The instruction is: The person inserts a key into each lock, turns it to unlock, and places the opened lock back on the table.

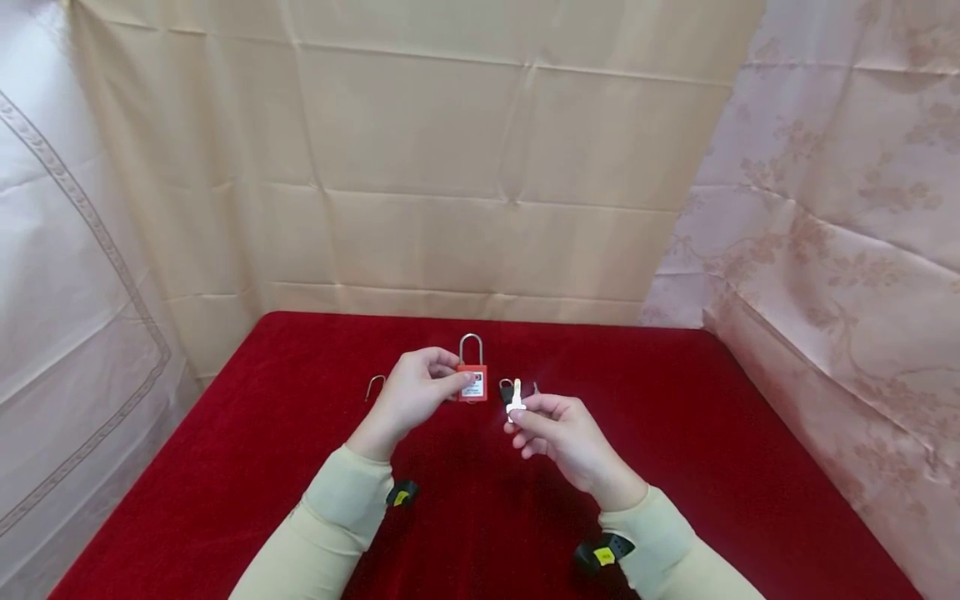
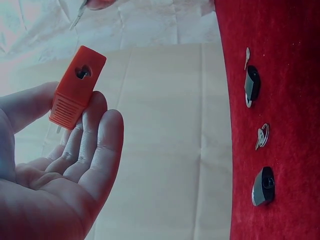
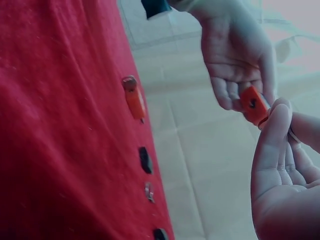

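Observation:
My left hand [image 1: 420, 392] grips an orange-red padlock [image 1: 472, 385] by its sides, thumb on the white label, metal shackle pointing up. In the left wrist view the padlock's underside [image 2: 82, 72] shows its keyhole. Between thumb and fingers, my right hand [image 1: 558, 429] pinches a silver key [image 1: 516, 400], its blade pointing up, a short way right of the padlock. Part of this key [image 2: 77, 17] appears at the top of the left wrist view. In the right wrist view the right fingers [image 3: 272, 135] overlap the padlock's lower corner and hide most of the key.
On the red tablecloth [image 1: 300, 500] a second orange padlock [image 3: 135, 100] lies, in the head view mostly behind my left hand. Two dark padlocks [image 2: 253, 82] lie in line with it, with keys on a ring [image 2: 262, 136] and another key [image 2: 247, 58]. Beige curtains [image 1: 480, 167] stand behind the table.

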Action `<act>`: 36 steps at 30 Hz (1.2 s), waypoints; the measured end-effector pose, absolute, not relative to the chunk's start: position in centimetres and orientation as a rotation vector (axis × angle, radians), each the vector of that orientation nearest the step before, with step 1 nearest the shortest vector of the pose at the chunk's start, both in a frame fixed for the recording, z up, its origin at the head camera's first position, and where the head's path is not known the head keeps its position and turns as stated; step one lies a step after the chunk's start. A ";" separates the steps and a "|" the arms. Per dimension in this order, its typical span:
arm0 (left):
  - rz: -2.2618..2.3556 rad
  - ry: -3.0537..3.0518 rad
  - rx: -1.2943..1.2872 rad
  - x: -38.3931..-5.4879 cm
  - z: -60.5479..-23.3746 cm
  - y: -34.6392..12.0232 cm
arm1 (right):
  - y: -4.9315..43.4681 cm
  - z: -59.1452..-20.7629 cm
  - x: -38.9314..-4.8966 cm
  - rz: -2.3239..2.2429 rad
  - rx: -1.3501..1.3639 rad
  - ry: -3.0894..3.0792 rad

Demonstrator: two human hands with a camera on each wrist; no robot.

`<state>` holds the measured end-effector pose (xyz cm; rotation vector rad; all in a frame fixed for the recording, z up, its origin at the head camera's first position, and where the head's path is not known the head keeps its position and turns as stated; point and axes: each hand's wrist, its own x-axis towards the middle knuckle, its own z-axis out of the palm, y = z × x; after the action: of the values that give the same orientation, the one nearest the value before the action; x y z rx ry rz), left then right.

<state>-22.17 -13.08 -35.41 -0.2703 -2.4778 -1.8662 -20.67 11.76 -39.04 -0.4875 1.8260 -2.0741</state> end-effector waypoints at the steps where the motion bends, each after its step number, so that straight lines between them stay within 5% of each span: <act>1: -1.875 -2.474 -0.269 -22.2 -35.4 -13.1 | 11.6 -39.2 -20.6 -2.069 -0.486 1.816; 36: -1.864 -2.441 -0.338 -22.3 -35.9 -12.7 | 9.2 -41.4 -19.5 -1.989 -0.502 1.546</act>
<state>-22.30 -12.69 -35.86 -0.3382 -2.4413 -1.8635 -19.48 9.23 -41.40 -0.5023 1.5459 -1.9891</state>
